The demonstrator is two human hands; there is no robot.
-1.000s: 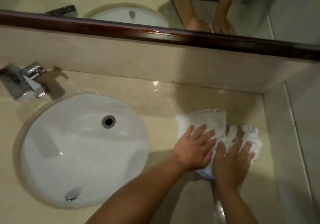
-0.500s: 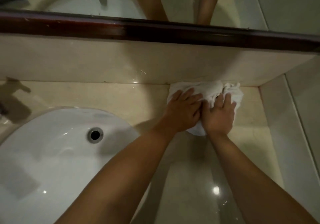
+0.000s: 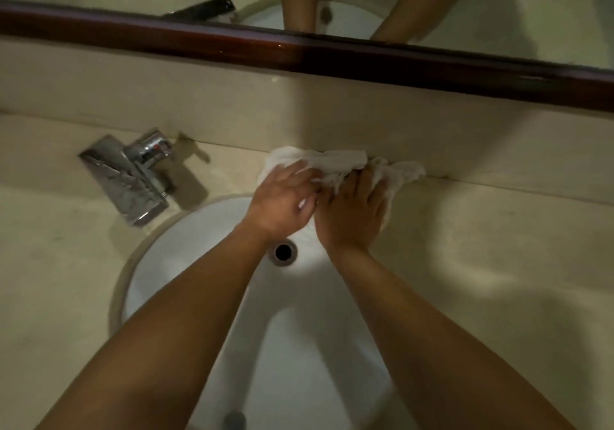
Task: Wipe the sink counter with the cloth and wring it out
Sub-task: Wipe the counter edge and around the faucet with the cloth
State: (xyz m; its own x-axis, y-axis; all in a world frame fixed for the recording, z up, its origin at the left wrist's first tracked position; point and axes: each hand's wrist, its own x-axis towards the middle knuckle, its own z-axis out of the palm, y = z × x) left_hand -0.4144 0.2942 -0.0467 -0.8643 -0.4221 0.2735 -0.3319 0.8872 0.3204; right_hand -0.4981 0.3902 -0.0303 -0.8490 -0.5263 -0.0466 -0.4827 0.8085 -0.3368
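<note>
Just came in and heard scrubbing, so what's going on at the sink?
A person is wiping the counter with a white cloth. The left hand and right hand press it side by side on the strip behind the basin, against the back wall, right of the faucet. No wringing yet.

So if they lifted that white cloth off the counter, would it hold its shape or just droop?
Probably droop: the cloth lies bunched and creased under the left hand and right hand. It likely slides easily, since the counter looks glossy. If wet, it may feel heavy for its size, though wetness isn't visible.
</note>
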